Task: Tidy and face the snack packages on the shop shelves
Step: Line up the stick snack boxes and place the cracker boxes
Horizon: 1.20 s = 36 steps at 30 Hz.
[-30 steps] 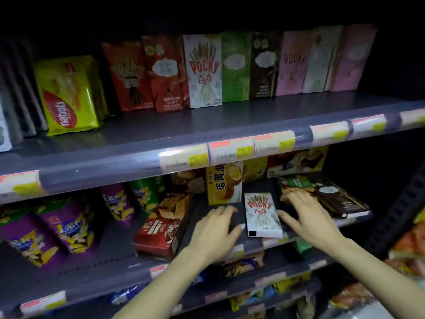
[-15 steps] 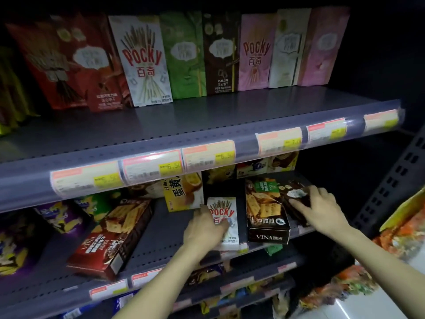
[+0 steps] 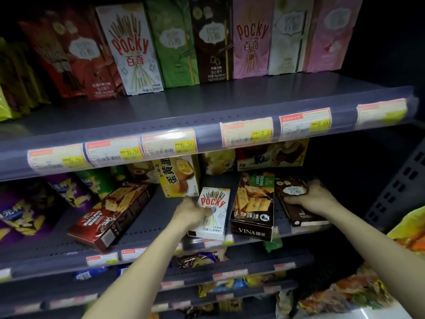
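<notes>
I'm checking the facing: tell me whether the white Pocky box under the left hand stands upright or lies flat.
Flat. The white Pocky box lies face-up on the grey metal shelf, with the left hand gripping its left edge.

White Pocky box point(image 3: 213, 211) and dark, perhaps chocolate, box point(image 3: 296, 203), both flat near the shelf edge point(image 3: 253, 238)

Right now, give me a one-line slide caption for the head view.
Left hand grips a white Pocky box while right hand holds a dark brown box, both on the middle shelf.
</notes>
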Available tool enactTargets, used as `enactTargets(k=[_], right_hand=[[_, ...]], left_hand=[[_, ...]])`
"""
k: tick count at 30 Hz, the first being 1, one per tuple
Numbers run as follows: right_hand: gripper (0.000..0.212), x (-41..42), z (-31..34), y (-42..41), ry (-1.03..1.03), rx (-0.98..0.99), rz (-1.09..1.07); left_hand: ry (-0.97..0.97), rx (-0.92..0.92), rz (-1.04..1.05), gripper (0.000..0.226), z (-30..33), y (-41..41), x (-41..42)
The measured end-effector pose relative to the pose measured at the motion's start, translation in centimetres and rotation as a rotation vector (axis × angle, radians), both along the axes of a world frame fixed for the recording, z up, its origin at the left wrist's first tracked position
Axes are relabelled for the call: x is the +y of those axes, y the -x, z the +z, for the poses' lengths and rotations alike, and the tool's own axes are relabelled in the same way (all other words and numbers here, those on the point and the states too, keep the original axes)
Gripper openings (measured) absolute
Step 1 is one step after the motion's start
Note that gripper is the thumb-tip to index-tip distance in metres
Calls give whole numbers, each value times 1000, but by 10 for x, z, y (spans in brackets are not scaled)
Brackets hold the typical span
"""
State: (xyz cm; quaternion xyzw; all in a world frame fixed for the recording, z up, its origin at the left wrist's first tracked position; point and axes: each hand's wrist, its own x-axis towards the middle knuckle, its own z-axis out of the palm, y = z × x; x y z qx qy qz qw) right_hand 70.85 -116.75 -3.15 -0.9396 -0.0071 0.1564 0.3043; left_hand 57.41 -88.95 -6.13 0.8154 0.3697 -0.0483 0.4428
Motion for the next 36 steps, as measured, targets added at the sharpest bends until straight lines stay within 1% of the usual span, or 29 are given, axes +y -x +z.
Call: enactTargets(k=[1,4,5,8,9,10,11,13,14,15,17,18,20,21,22,25,28,30,33,36], right_hand=[[97,-1,0,-2,-19,24,-11],[103,-1,0,-6,-83,69,-44],[105,-1,1,-6,-102,82,-54],[107,-1,1,-7,-193,107,-90],[105,-1,1,-7,-228,114,-110],[99,-1,1,-7,-267,120,-133],[89,-1,0,-7,-302,128,-158],[64,0,1,-7,-388,144,-189],[53,0,3,-7,-442,158,-202],[51,0,4,-7,-496,175,-214],[53,0,6,-7,-565,198,-225],[51,0,7,-6,-586,201,-227],[33,-2,11,-5,-637,208,-219],[25,-3,12,-4,-663,213,-216],[25,-5,14,-4,-690,217,-209],[35,-10,24,1,-804,241,-190],[29,-14,37,10,-899,271,-150],[24,-13,45,17,-952,323,-89],[19,-7,55,33,-963,392,29],[19,5,66,51,-932,434,175]], left_hand=[[31,-12,14,80,-6,-1,3],[107,-70,40,45,4,4,-8],[137,-92,63,37,7,6,-12],[223,-132,142,27,14,11,-17],[250,-132,164,27,14,12,-17],[277,-125,186,33,17,13,-16],[304,-121,208,44,18,13,-15],[354,-122,232,66,19,14,-11],[368,-135,236,71,19,14,-10],[378,-149,238,73,19,15,-10],[423,-173,229,67,23,17,-13],[444,-190,222,60,26,19,-15],[481,-237,218,41,29,23,-19],[504,-266,220,36,29,24,-20],[532,-294,227,34,30,26,-20],[590,-362,245,33,35,34,-22],[653,-439,294,28,43,43,-22],[705,-475,297,29,49,50,-23],[730,-484,259,22,60,64,-29],[714,-467,223,13,72,78,-33]])
